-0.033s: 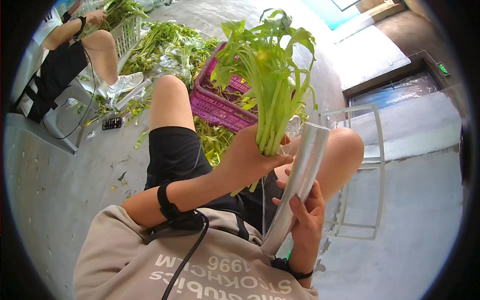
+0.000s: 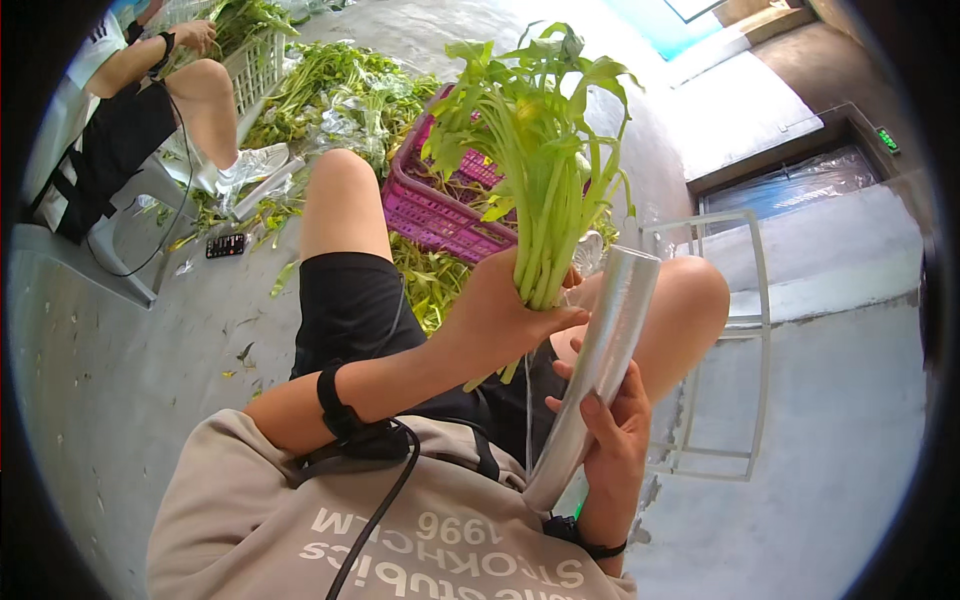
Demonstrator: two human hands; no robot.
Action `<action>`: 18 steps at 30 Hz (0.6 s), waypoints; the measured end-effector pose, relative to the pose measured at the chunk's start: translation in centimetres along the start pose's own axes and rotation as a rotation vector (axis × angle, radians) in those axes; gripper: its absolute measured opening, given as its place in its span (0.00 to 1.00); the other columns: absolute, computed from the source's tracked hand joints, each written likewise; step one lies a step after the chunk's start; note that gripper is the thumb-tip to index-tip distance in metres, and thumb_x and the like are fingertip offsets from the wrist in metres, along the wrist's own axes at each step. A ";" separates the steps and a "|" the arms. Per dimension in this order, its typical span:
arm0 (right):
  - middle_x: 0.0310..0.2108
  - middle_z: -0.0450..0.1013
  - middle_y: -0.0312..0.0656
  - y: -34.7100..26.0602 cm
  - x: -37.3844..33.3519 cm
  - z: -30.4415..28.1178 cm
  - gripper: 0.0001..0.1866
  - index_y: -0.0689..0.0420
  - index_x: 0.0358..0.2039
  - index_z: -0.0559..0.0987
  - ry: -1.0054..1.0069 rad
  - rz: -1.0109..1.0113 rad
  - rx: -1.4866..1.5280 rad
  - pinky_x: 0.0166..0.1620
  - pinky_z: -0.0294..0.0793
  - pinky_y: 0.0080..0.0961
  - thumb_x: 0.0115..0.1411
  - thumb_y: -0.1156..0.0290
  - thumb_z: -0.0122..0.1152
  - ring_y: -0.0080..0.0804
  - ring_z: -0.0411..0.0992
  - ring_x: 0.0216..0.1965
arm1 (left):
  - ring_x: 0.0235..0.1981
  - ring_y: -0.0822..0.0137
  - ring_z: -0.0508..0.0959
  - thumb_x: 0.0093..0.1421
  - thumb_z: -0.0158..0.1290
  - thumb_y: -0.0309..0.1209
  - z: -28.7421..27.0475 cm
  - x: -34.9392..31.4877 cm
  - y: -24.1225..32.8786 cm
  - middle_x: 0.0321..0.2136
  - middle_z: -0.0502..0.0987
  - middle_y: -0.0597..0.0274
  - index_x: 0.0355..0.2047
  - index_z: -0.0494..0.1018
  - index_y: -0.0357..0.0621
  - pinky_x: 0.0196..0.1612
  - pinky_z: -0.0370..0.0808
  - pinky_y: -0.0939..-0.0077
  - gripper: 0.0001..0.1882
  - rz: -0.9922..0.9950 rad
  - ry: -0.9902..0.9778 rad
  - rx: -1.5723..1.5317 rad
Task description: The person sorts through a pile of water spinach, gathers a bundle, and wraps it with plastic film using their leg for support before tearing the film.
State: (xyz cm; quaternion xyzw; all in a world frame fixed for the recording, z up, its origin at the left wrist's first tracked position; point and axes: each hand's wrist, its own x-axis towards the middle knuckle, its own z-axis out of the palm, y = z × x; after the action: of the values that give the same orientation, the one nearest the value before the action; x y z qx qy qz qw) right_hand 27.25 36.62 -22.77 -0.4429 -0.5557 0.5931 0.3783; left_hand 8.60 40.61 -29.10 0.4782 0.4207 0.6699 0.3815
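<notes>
My left hand (image 2: 505, 310) is closed around the stems of an upright bunch of leafy greens (image 2: 545, 190), with long pale green stalks and leaves fanning out at the top. The cut stem ends poke out below that hand. My right hand (image 2: 610, 415) grips a roll of clear plastic film (image 2: 605, 360), which slants from my lap up toward the bunch. A thin strip of film (image 2: 529, 410) hangs below my left hand. The two hands are close together, and the roll's upper end is just right of my left thumb.
Beyond my knees stands a magenta plastic basket (image 2: 420, 212) with greens in it. Loose greens (image 2: 340, 100) lie around it on the floor. At the left sits another person (image 2: 120, 110) beside a white crate (image 2: 258, 75). A remote control (image 2: 226, 246) lies nearby, and a pale metal frame (image 2: 762, 330) stands at the right.
</notes>
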 end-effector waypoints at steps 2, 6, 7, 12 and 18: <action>0.61 0.66 0.57 0.0 -0.1 -0.1 0.34 0.66 0.64 0.62 -0.022 0.001 0.016 0.47 0.85 0.39 0.60 0.71 0.65 0.47 0.72 0.58 | 0.29 0.76 0.78 0.53 0.68 0.26 -0.3 0.2 0.0 0.32 0.81 0.63 0.37 0.77 0.37 0.33 0.76 0.78 0.14 -0.040 -0.023 -0.049; 0.61 0.65 0.59 0.3 0.4 -0.1 0.34 0.66 0.65 0.61 -0.043 0.000 0.027 0.47 0.85 0.41 0.61 0.72 0.64 0.49 0.73 0.57 | 0.26 0.77 0.78 0.55 0.66 0.25 -0.7 0.8 -0.2 0.28 0.80 0.62 0.36 0.77 0.36 0.29 0.75 0.79 0.11 -0.146 -0.065 -0.204; 0.61 0.65 0.60 0.2 0.6 -0.1 0.34 0.66 0.65 0.61 -0.043 -0.003 0.033 0.47 0.85 0.41 0.61 0.72 0.64 0.50 0.73 0.57 | 0.26 0.77 0.78 0.55 0.66 0.25 -0.8 1.0 -0.4 0.28 0.80 0.62 0.36 0.77 0.36 0.29 0.75 0.79 0.11 -0.142 -0.062 -0.204; 0.60 0.66 0.58 0.0 0.7 -0.3 0.34 0.65 0.63 0.63 -0.017 -0.002 0.043 0.47 0.85 0.39 0.60 0.70 0.66 0.47 0.74 0.56 | 0.25 0.77 0.78 0.57 0.63 0.23 -1.7 1.4 0.0 0.25 0.80 0.63 0.32 0.77 0.36 0.27 0.75 0.80 0.06 -0.101 -0.023 -0.160; 0.57 0.70 0.57 -0.3 0.8 -1.1 0.33 0.65 0.61 0.66 0.016 0.013 0.076 0.47 0.84 0.39 0.58 0.68 0.69 0.47 0.75 0.54 | 0.25 0.77 0.78 0.57 0.63 0.22 -3.6 3.4 -1.0 0.24 0.78 0.65 0.32 0.76 0.37 0.28 0.75 0.80 0.06 -0.102 0.047 -0.234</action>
State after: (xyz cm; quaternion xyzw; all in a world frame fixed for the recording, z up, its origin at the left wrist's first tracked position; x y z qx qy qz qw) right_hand 28.03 37.71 -22.55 -0.4365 -0.5272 0.6127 0.3953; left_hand 4.38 43.32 -29.58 0.3927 0.3725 0.7050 0.4583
